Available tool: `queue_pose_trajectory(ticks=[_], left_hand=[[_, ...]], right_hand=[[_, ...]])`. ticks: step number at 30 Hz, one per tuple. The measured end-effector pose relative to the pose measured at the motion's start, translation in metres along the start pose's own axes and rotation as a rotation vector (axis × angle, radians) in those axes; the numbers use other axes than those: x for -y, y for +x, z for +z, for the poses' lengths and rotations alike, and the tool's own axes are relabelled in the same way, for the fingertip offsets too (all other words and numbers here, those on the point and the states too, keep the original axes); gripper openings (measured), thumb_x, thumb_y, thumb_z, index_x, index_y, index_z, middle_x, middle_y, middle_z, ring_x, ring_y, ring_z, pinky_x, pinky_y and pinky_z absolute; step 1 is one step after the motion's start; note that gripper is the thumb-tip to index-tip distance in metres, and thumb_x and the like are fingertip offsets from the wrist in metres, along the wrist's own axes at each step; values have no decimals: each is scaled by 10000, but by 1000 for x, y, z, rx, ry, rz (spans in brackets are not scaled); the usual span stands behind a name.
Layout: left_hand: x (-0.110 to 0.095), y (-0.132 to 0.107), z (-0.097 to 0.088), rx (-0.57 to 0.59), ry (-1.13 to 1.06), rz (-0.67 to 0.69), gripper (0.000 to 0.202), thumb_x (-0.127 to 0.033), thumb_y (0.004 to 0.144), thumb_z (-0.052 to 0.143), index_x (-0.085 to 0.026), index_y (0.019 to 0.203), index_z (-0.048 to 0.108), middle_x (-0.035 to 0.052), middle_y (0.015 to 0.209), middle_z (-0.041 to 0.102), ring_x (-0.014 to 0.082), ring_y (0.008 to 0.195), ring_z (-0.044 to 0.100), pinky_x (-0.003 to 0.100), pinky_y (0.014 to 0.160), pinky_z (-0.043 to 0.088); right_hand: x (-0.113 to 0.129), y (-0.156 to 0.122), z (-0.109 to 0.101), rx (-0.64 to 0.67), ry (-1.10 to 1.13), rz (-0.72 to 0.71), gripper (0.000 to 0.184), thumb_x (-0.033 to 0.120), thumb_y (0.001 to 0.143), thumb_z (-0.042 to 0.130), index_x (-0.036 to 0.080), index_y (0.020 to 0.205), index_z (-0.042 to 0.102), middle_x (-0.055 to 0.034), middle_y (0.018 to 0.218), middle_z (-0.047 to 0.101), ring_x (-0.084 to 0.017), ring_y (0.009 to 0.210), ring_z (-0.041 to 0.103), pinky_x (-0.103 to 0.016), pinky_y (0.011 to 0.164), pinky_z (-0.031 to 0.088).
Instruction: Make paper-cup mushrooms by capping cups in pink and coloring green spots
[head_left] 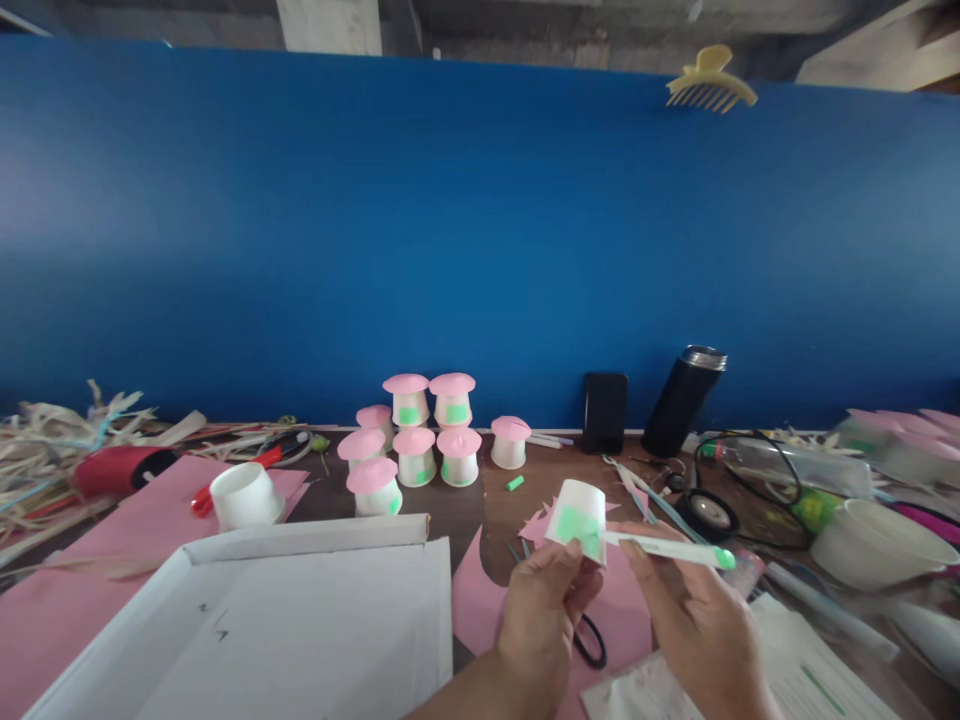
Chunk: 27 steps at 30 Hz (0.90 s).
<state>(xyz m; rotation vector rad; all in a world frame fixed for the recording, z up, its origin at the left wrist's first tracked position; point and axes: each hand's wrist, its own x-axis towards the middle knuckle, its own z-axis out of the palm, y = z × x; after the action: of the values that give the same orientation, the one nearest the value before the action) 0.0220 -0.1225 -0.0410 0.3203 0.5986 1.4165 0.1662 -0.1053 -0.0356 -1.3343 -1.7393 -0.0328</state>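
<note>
My left hand (541,605) grips a small white paper cup (587,500), turned upside down and tilted, with a green coloured patch on its side. In my right hand (686,610) is a white marker (667,548) with a green end; its tip touches the cup beside the patch. A loose green marker cap (514,483) lies on the table behind the cup. Beneath my hands are pink paper scraps (480,600) and scissors (591,640), whose blades are partly hidden. Farther back stand several upturned cups with pink paper tops (415,455), some stacked, most with green patches.
A white box lid (322,640) lies at front left, with a plain white cup (246,497) behind it. A black phone (604,412) and a dark bottle (684,400) lean near the blue partition (480,230). Tape, cables and a white bowl (881,545) crowd the right.
</note>
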Motion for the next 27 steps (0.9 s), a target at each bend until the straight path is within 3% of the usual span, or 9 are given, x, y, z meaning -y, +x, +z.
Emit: queue_pose_trajectory(ticks=[8,14,19,27], left_hand=[[-2,0,2,-17,-1,-24,218,-299,653,789,-99,700,715,67,746,660,135,748,593,272,797,479],[-1,0,0,5,-2,-4,209,-307,684,765,-107,671,708,56,718,651,143,761,598,288,823,473],[-2,-1,2,9,13,-3,194,-301,705,748,-109,709,718,66,763,659,143,783,593,284,827,469],[-1,-3,2,19,23,-17,210,-317,680,768,-114,705,722,61,766,663,154,807,598,286,840,467]], right_hand=[[0,-1,-1,72,38,-27,242,442,867,512,271,986,635,-12,999,711,-183,933,654,-277,799,506],[-4,-1,2,0,11,-4,273,454,841,539,257,986,660,-45,1012,713,-238,985,639,-350,846,498],[-1,-2,0,79,44,-24,251,447,846,537,272,976,662,-22,1015,715,-214,955,659,-304,787,533],[-8,-1,6,59,69,-71,270,384,852,549,283,1074,665,-27,1083,704,-259,1130,588,-420,942,482]])
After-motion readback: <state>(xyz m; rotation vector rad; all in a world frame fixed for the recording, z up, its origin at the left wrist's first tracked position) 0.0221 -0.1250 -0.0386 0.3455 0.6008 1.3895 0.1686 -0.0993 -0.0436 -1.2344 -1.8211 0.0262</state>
